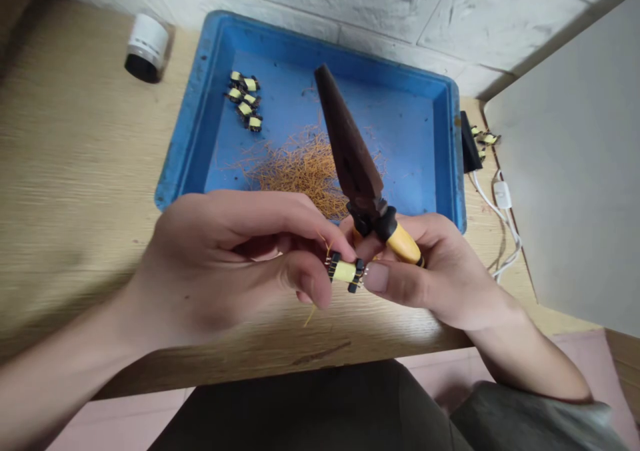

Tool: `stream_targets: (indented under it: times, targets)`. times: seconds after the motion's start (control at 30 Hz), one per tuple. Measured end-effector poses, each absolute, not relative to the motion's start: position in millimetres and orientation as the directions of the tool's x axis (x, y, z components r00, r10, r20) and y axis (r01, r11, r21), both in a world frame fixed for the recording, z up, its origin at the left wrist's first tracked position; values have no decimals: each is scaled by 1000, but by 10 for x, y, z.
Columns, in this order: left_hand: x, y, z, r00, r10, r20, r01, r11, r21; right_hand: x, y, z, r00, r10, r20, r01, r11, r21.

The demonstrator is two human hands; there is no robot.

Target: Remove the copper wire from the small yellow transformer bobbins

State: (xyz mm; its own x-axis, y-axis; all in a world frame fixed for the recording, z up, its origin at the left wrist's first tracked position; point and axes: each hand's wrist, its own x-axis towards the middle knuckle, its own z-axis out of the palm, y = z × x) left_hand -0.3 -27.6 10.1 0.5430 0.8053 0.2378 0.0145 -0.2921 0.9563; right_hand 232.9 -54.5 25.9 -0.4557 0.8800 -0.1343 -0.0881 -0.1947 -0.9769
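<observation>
Between the fingertips of both hands is a small transformer (345, 271) with a yellow-taped middle, black ends and metal pins. Thin orange wire ends stick out from its left side. My left hand (240, 257) pinches it between thumb and fingers. A pair of long-nose pliers (353, 144) with yellow and black handles rests in my right hand (430, 277), its jaws closed and pointing up and away. The right thumb tip touches or nearly touches the transformer's right pins. My right fingers are partly hidden behind the pliers' handles.
Behind the hands lies a blue tray (183, 151) holding a heap of cut orange wires (305, 171) and several transformers (245, 109). A cylindrical container (147, 45) sits at the left. On the right are a black object (469, 143), more transformers (484, 139) and a white cable (515, 237).
</observation>
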Motion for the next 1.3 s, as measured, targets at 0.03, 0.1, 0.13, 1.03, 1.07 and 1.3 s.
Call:
stream_targets:
  times: [0.03,0.1,0.13,1.03,1.07,1.3]
  targets:
    - [-8,-275,96,550,799,241,4,-291,957,2339,-547,243,-458,879,-130,-88,-191,-978]
    - [-16,-275,87,562,790,243,-19,-282,959,2360,-550,212,-471,874,-121,-105,-191,-976]
    - [-17,-275,83,566,787,243,-27,-277,960,2368,-551,200,-478,871,-115,-122,-195,-973]
    - [75,-301,131,454,891,-10,-19,21,1000,2292,-551,249,-408,891,-199,5,-216,-976]
    - [79,-306,131,452,892,-17,-7,23,1000,2291,-555,232,-388,898,-208,-4,-227,-974]
    - [113,-400,105,449,892,55,-31,-46,998,2249,-599,96,-224,943,-247,-104,-275,-956]
